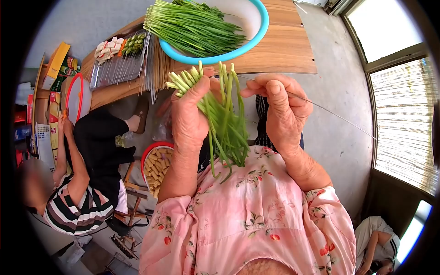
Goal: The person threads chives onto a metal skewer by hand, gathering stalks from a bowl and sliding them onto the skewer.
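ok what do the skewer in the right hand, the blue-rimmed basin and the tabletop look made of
The skewer in the right hand: probably metal, thin and grey with a slight sheen.
The basin: likely plastic, its rim smooth and evenly coloured.
The tabletop: wood or wood-look laminate, smooth; brown grain shows, but that leaves it open.

The metal skewer (339, 117) looks smooth, the tabletop (288, 39) wooden.
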`<state>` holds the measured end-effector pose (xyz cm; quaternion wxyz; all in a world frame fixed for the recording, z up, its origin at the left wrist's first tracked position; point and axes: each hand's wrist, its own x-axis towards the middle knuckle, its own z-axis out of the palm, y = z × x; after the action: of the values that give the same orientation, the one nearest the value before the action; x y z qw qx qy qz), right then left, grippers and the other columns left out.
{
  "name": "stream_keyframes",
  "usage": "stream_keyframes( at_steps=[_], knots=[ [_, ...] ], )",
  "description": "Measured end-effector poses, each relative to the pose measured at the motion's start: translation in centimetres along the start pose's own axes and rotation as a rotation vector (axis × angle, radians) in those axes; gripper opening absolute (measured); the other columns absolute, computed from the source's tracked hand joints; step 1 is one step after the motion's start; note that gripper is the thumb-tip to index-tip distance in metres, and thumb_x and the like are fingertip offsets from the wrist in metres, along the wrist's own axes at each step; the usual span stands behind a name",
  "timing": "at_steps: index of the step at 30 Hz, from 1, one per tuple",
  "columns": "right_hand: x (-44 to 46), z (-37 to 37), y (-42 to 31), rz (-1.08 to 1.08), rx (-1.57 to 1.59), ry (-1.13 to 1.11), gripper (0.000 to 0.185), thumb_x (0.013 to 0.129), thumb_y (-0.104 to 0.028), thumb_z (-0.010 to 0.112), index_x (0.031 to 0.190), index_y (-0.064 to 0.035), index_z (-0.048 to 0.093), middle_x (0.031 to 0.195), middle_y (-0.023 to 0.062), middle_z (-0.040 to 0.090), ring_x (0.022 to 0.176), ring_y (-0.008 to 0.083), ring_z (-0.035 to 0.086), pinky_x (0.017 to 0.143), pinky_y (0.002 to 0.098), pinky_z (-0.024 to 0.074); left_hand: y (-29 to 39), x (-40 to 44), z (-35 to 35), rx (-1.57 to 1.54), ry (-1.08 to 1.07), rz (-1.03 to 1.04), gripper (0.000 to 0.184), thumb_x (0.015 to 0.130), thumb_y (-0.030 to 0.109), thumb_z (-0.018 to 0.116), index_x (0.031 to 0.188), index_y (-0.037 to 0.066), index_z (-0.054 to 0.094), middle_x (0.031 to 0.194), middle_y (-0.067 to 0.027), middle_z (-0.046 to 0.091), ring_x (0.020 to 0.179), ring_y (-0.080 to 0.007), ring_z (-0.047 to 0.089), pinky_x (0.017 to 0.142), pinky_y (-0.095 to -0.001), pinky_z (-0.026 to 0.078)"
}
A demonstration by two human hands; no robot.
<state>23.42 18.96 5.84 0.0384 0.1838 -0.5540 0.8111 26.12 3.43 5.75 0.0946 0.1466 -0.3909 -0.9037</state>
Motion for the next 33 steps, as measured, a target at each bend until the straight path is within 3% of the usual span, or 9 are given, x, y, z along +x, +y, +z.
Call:
stream_keyframes(
  at_steps=[3, 12, 15, 19, 22, 27, 30, 33],
  knots=[
    [0.3, 0.7, -0.1, 0.009, 0.079, 0.056, 0.022, 0.091, -0.016, 0.055, 0.089, 0.0044, 0.062, 0.079, 0.0081, 0.063, 0.072, 0.0136, 0.061, 0.069, 0.0246, 0.0483, 0.0, 0.3, -0.4, 0.022, 0.001, -0.015, 0.025, 0.080, 0.014, 0.066, 0.099, -0.001, 0.059, 0.083, -0.0130, 0.065, 0.072, -0.0210, 0.061, 0.066, -0.0317, 0.050],
    [0.4, 0.7, -0.1, 0.041, 0.083, 0.056, 0.022, 0.091, -0.016, 0.055, 0.090, 0.0044, 0.062, 0.080, 0.0081, 0.063, 0.072, 0.0136, 0.061, 0.069, 0.0244, 0.0488, 0.0, 0.4, 0.0, 0.001, 0.015, -0.039, 0.025, 0.080, 0.010, 0.064, 0.101, -0.001, 0.059, 0.085, -0.0115, 0.065, 0.073, -0.0198, 0.062, 0.067, -0.0311, 0.050],
    [0.3, 0.2, 0.2, 0.012, -0.006, -0.015, 0.025, 0.092, -0.017, 0.053, 0.095, 0.0060, 0.060, 0.085, 0.0141, 0.064, 0.075, 0.0232, 0.064, 0.071, 0.0334, 0.0520, -0.2, 0.2, 0.0, 0.079, -0.001, -0.007, 0.027, 0.082, 0.012, 0.063, 0.105, -0.002, 0.058, 0.098, -0.0087, 0.063, 0.087, -0.0169, 0.059, 0.080, -0.0297, 0.047],
    [0.2, 0.6, 0.7, 0.034, 0.075, 0.008, 0.026, 0.092, -0.020, 0.052, 0.096, 0.0039, 0.060, 0.085, 0.0133, 0.064, 0.075, 0.0221, 0.064, 0.072, 0.0327, 0.0515, -0.1, -0.2, 0.4, 0.204, -0.054, -0.008, 0.030, 0.081, 0.012, 0.064, 0.108, -0.002, 0.057, 0.096, -0.0088, 0.063, 0.086, -0.0164, 0.060, 0.077, -0.0290, 0.048],
    [0.7, 0.6, 1.0, 0.248, 0.342, 0.135, 0.026, 0.092, -0.021, 0.052, 0.093, 0.0036, 0.060, 0.084, 0.0104, 0.064, 0.074, 0.0180, 0.063, 0.070, 0.0285, 0.0515, -0.2, -0.1, 1.1, 0.108, -0.056, 0.038, 0.031, 0.082, 0.014, 0.064, 0.108, -0.001, 0.056, 0.093, -0.0094, 0.064, 0.081, -0.0170, 0.061, 0.074, -0.0293, 0.050],
    [1.6, -0.6, 2.4, 0.390, 0.643, 0.162, 0.027, 0.093, -0.025, 0.049, 0.093, 0.0008, 0.058, 0.085, 0.0131, 0.065, 0.072, 0.0212, 0.065, 0.070, 0.0342, 0.0542, -0.3, 0.3, -0.8, 0.064, 0.026, -0.012, 0.024, 0.081, 0.010, 0.064, 0.103, 0.000, 0.058, 0.085, -0.0081, 0.062, 0.076, -0.0179, 0.060, 0.066, -0.0296, 0.051],
    [1.7, -1.3, 2.6, 0.386, 0.675, 0.131, 0.027, 0.093, -0.024, 0.049, 0.093, 0.0007, 0.058, 0.085, 0.0129, 0.065, 0.072, 0.0213, 0.065, 0.069, 0.0344, 0.0544, -0.5, 0.6, -1.1, 0.063, 0.054, 0.010, 0.024, 0.081, 0.010, 0.064, 0.103, 0.000, 0.059, 0.084, -0.0090, 0.062, 0.072, -0.0178, 0.060, 0.065, -0.0293, 0.051],
    [1.7, -1.3, 1.8, 0.327, 0.482, 0.128, 0.026, 0.092, -0.024, 0.051, 0.090, 0.0013, 0.059, 0.083, 0.0134, 0.065, 0.070, 0.0204, 0.065, 0.068, 0.0308, 0.0528, -0.3, 0.7, -1.3, 0.085, 0.053, 0.033, 0.027, 0.081, 0.009, 0.064, 0.106, 0.000, 0.057, 0.084, -0.0113, 0.062, 0.069, -0.0188, 0.060, 0.064, -0.0300, 0.051]
  ],
)
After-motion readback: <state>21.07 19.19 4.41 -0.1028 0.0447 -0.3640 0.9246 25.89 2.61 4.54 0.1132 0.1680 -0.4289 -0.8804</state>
